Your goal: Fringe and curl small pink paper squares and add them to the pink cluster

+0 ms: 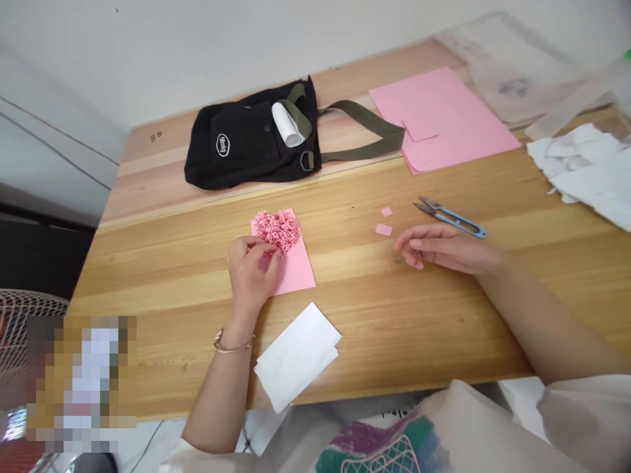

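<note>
Lying on a pink paper sheet (300, 272) is a bunch of pink bud-tipped flower stamens (279, 230). My left hand (251, 272) pinches its lower edge between thumb and forefinger; the fingertips are partly hidden by the bunch. Over the table to the right, my right hand (446, 249) hovers with loosely bent fingers apart and no visible object in them. Just beyond that hand lie blue-handled thread snips (456, 220), blades pointing left. Two small pink paper scraps (383, 229) are left of its fingertips.
Folded white paper (298, 355) lies near the front edge. A black bag (236, 148) with a white roll (286, 125) on it is at the back. Larger pink sheets (444, 118), clear plastic (513, 66) and crumpled white paper (586, 164) occupy the right. A fan (24, 328) stands at left.
</note>
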`<state>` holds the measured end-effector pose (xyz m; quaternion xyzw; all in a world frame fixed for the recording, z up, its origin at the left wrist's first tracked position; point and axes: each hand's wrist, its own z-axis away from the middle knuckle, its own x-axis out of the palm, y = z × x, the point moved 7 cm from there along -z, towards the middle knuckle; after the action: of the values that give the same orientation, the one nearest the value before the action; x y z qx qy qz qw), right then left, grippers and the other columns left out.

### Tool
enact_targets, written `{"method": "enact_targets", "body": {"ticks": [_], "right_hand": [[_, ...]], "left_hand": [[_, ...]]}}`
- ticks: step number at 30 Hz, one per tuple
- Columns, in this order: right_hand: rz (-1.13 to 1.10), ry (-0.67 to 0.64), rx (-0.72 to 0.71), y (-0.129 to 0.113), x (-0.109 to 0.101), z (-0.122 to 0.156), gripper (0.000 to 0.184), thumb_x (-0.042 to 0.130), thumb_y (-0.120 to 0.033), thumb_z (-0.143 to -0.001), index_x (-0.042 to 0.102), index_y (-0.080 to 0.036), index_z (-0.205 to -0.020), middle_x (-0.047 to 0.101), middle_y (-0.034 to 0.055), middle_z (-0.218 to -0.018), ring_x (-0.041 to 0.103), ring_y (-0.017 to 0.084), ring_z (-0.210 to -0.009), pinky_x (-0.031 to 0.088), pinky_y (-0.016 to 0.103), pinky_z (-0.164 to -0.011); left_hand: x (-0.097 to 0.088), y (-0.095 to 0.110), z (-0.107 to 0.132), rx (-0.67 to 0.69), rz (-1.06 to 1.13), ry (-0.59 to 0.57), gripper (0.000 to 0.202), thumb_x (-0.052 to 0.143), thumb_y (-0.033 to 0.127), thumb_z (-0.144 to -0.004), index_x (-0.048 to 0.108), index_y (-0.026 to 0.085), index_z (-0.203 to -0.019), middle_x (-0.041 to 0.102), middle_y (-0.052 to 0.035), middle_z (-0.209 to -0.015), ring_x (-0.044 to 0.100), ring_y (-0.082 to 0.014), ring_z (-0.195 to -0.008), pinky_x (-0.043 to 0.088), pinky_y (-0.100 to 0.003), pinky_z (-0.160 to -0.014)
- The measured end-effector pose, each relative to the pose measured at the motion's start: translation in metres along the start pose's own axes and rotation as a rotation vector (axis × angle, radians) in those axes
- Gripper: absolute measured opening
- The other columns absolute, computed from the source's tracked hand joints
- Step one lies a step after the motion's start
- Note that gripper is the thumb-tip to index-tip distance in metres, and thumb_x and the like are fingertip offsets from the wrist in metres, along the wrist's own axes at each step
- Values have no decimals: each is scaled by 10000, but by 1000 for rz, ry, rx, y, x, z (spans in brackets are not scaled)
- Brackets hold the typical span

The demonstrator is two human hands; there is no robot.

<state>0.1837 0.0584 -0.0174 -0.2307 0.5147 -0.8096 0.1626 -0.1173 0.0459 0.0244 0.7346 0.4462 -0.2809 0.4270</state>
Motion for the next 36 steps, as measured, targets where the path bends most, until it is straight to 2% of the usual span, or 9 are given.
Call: {"method": "enact_targets", "body": {"ticks": [5, 9, 16, 20, 25, 30, 36], "right_hand": [[34, -2, -8, -2, 1, 0, 214, 618, -341, -752, 657, -158, -855, 575, 27, -649, 524, 125, -617, 381, 275, -521], [59, 7, -13, -5, 3, 1, 234, 626, -367, -732, 653, -157, -833, 568, 26, -635, 519, 129, -604, 381, 287, -521], [52, 0, -4, -2, 2, 1, 232, 621, -362, -740, 647, -160, -851, 566, 22, -643, 524, 128, -612, 387, 282, -525], [58, -5, -9, -1, 2, 1, 228, 619, -363, -748, 647, -162, -852, 568, 23, -644, 520, 128, -614, 387, 282, -535], [88, -5, -18, -2, 2, 1, 260, 612, -392, -756, 642, -158, -865, 569, 21, -650, 499, 119, -587, 384, 293, -549], [87, -9, -11, -1, 1, 0, 295, 617, -429, -747, 633, -156, -857, 571, 27, -659, 497, 122, -585, 384, 300, -553], [82, 0, -1, 1, 0, 0, 287, 610, -423, -759, 630, -154, -858, 570, 25, -666, 501, 119, -591, 383, 300, -564]], "left_hand": [[-1, 0, 0, -19, 28, 4, 103, 611, 260, -734, 668, 174, -725, 565, -59, -844, 533, -189, -854, 421, -354, -806], [-4, -4, -2, -85, 99, 27, 78, 618, 232, -725, 666, 172, -708, 567, -46, -820, 537, -170, -839, 431, -337, -808], [-6, -31, 1, -397, 453, 68, 130, 671, 287, -686, 660, 159, -707, 587, -50, -848, 564, -167, -884, 457, -314, -792], [0, -37, 4, -476, 568, 12, 139, 680, 299, -673, 671, 165, -711, 584, -58, -941, 555, -172, -974, 421, -343, -914], [3, -32, 3, -440, 464, -36, 135, 679, 300, -665, 682, 168, -692, 554, -74, -1029, 519, -198, -1071, 367, -367, -994], [5, -26, 1, -362, 345, -38, 145, 653, 315, -692, 684, 174, -710, 541, -82, -1053, 504, -211, -1090, 353, -380, -1002], [8, -24, 0, -352, 293, -52, 144, 632, 310, -709, 676, 174, -713, 539, -81, -1069, 499, -213, -1089, 352, -389, -1000]]}}
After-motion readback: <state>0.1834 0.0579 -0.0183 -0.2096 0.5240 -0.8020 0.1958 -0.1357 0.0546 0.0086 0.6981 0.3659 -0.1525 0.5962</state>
